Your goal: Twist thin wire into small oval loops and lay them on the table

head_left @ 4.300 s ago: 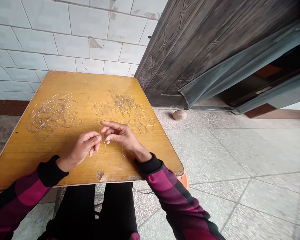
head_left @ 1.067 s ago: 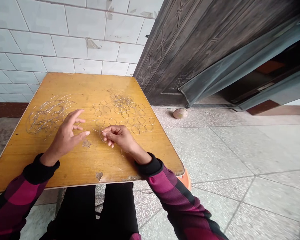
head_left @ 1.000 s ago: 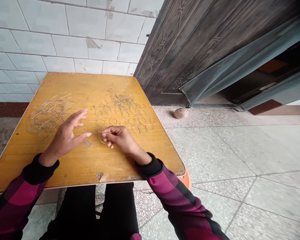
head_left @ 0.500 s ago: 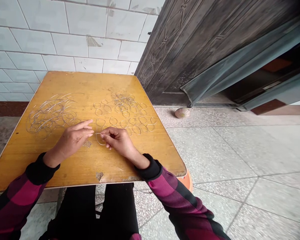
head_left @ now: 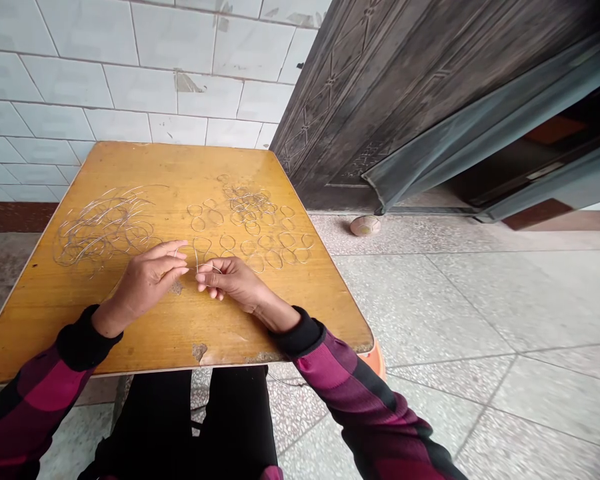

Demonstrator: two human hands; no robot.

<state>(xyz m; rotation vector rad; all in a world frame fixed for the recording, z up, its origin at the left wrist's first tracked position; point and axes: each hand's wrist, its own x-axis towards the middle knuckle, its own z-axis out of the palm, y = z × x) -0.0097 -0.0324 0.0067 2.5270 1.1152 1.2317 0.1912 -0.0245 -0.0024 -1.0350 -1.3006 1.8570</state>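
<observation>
A thin metal wire, bent into a curved loop, is pinched between the thumb and fingers of my right hand above the wooden table. Just to its left is my left hand, its thumb and a finger close together at the near end of the same wire, with a short curved piece showing between its fingers. Left of my hands lies a loose pile of curved wires. Beyond my right hand, several wires bent into figure-eight loops lie in rows, with a tangled heap of loops behind them.
The yellow wooden table has a chipped front edge and stands by a white tiled wall. To the right are a dark carved wooden door, a grey curtain and a rounded object on the floor. Something orange shows under the table corner.
My right hand has turned the wire, so its loop now curves up over my fingers instead of hanging below them. My left hand has shifted very slightly right.
</observation>
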